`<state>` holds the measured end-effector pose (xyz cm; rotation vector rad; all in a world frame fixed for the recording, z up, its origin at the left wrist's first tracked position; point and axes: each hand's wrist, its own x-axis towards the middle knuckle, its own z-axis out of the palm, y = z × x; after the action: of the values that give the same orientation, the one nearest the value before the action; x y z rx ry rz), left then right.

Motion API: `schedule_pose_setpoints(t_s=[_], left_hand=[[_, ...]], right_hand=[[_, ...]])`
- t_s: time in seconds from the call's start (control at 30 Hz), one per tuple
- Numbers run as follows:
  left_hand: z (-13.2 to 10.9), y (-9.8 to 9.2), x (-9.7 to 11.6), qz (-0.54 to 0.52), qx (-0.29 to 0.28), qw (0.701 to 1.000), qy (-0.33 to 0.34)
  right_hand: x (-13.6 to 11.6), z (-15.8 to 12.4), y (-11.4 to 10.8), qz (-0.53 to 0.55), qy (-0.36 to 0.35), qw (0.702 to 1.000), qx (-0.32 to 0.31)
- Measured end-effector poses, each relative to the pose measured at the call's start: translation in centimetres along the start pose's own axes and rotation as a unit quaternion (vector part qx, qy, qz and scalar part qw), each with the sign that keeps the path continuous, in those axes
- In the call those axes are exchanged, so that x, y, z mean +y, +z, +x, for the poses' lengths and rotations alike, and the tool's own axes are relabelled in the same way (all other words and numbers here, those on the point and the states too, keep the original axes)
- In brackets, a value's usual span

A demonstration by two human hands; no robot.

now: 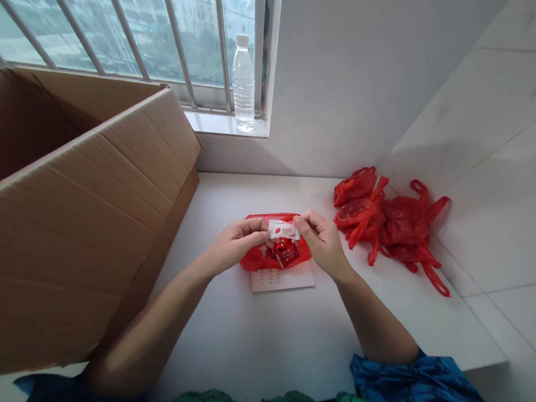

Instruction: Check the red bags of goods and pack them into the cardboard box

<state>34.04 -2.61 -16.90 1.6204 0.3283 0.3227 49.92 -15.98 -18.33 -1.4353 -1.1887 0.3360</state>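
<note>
Cardboard box (pixel 58 219) by left grip (pixel 238 243) and right grip (pixel 323 241) pinching white sachet (pixel 284 230), red bags (pixel 389 218)

Nothing here can be read in full. Your white sachet (pixel 284 230) carries a short line of red characters beside a small red fruit-like mark, too small to make out. The paper slip (pixel 283 281) shows rows of tiny illegible print, and the dark red packet (pixel 287 255) has only blurred markings.
</note>
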Motion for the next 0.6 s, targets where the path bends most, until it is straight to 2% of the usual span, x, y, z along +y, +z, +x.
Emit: schedule_pose_setpoints(t_s=[0.6], left_hand=[[-0.03,-0.13,0.17,-0.012,-0.008,1.0,0.003]], right_hand=[[0.07,0.06,-0.03,0.0,0.001,1.0,-0.004]])
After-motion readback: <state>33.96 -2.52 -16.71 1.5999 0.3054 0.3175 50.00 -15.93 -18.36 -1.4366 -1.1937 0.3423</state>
